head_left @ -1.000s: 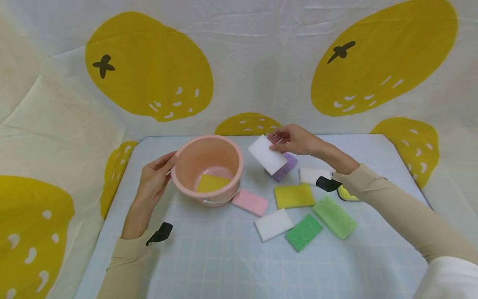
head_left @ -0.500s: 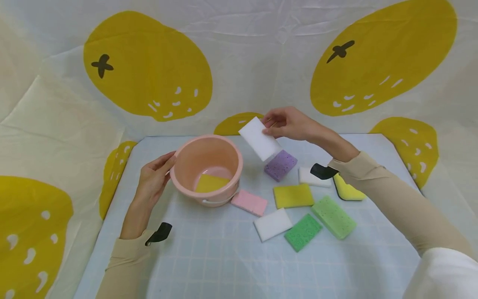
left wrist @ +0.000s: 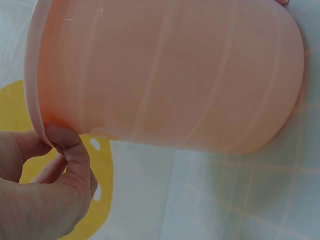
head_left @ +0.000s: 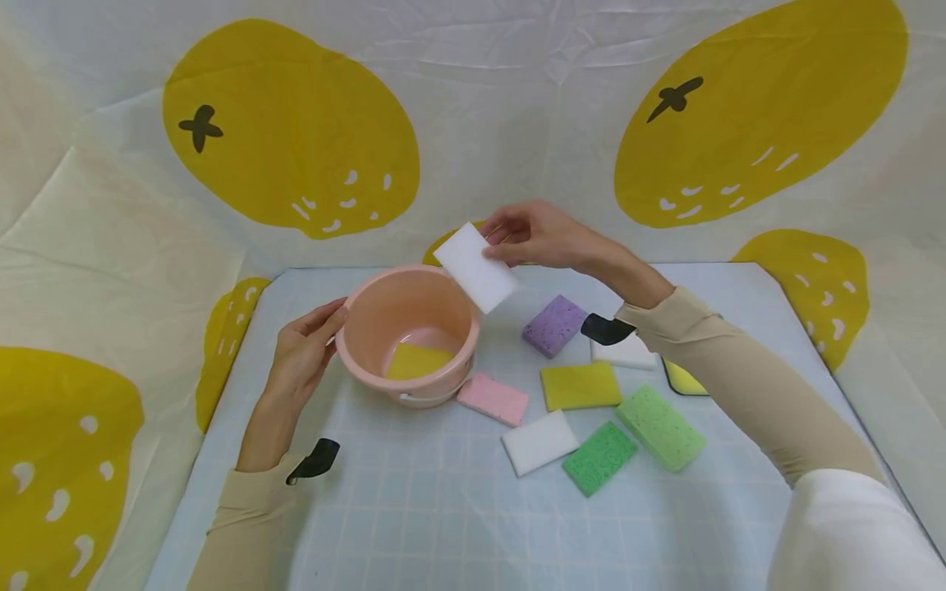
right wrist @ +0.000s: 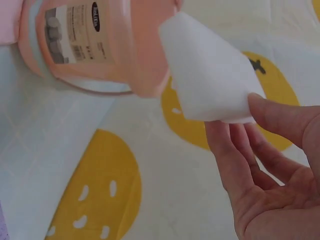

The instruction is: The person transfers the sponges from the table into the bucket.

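A pink bucket stands at the table's far left, with a yellow sponge lying on its bottom. My left hand pinches the bucket's left rim between thumb and fingers, which the left wrist view shows closely. Up at the bucket's right rim, my right hand pinches a white sponge between thumb and fingertips. The white sponge is tilted and partly covers the rim in the head view. In the right wrist view the sponge appears as a thick white block beside the bucket.
Right of the bucket lie a purple sponge, a pink sponge, a yellow one, a white one, a green one and a light green one. My right forearm partly hides another white sponge and a black-edged yellow sponge.
My right hand has lifted the white sponge up and left, from over the purple sponge to the bucket's right rim. The left hand and bucket have stayed in place.
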A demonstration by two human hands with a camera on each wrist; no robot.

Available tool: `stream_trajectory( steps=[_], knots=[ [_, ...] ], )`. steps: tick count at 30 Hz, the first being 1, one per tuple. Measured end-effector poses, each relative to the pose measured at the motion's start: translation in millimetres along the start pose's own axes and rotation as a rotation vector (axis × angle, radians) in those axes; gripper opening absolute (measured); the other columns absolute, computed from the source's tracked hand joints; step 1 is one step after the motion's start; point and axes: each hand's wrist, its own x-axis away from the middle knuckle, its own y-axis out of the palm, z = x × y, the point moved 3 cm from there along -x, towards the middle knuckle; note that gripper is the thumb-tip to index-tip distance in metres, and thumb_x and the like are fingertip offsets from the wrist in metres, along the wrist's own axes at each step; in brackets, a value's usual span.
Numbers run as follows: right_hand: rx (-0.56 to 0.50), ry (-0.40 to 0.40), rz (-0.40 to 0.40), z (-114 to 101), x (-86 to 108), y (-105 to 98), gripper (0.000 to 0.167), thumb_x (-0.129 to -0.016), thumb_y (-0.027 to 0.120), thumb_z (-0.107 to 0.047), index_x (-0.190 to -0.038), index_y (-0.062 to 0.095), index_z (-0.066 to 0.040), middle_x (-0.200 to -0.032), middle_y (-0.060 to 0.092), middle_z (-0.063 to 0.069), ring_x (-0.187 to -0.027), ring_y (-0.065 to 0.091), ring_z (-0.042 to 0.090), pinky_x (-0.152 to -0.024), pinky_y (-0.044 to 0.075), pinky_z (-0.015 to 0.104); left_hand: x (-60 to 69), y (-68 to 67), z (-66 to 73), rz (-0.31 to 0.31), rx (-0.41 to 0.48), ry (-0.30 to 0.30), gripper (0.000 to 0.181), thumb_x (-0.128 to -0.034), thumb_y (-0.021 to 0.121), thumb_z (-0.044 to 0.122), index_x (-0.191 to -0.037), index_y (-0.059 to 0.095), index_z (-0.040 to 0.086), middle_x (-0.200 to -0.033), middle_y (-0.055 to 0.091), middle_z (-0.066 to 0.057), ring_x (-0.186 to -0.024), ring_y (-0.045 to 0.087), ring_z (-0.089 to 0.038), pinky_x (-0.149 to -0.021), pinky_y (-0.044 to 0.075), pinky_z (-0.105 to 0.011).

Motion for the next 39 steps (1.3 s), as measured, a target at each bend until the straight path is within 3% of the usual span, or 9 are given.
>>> stream_trajectory(
  steps=[8, 16, 24, 39],
  knots=[
    [-0.037, -0.037, -0.065, -4.1, -18.3, 21.0, 0.032, -0.093, 0.076, -0.010, -0.123, 0.068, 0.000, -0.114, 0.070, 0.014, -0.100, 0.069, 0.024, -0.083, 0.062, 0.038, -0.2, -1.2, -0.2, 0.006, -0.011, -0.001, 0.057, -0.0945, 0.076, 0.023, -0.143, 0.058, -0.001, -0.126, 0.064, 0.000, -0.113, 0.062, -0.011, -0.091, 0.054, -0.018],
    [-0.063, -0.001, -0.157, -1.2, -30.7, 42.4, 0.032, -0.095, 0.076, -0.015, -0.125, 0.068, -0.005, -0.116, 0.070, 0.011, -0.102, 0.069, 0.023, -0.088, 0.060, 0.042, 0.3, -0.1, -0.2, 0.003, -0.004, -0.008, 0.056, -0.0945, 0.076, 0.022, -0.143, 0.058, -0.001, -0.125, 0.065, 0.000, -0.113, 0.062, -0.011, -0.091, 0.054, -0.018],
    [-0.008, -0.034, -0.198, 2.0, -44.6, 63.5, 0.029, -0.094, 0.076, -0.011, -0.120, 0.069, -0.001, -0.108, 0.071, 0.013, -0.094, 0.069, 0.024, -0.079, 0.060, 0.031, 0.5, 0.5, 0.0, 0.008, -0.006, -0.010, 0.056, -0.0944, 0.076, 0.022, -0.143, 0.059, 0.000, -0.125, 0.064, 0.000, -0.114, 0.062, -0.011, -0.091, 0.054, -0.017],
    [0.089, -0.042, -0.280, 11.5, -57.9, 96.8, 0.027, -0.094, 0.076, -0.010, -0.117, 0.068, 0.001, -0.103, 0.070, 0.012, -0.093, 0.066, 0.022, -0.078, 0.061, 0.028, 1.1, 0.4, 0.8, 0.029, -0.028, -0.025, 0.057, -0.0940, 0.077, 0.026, -0.143, 0.059, 0.003, -0.133, 0.061, -0.003, -0.117, 0.061, -0.012, -0.092, 0.053, -0.017]
  ],
)
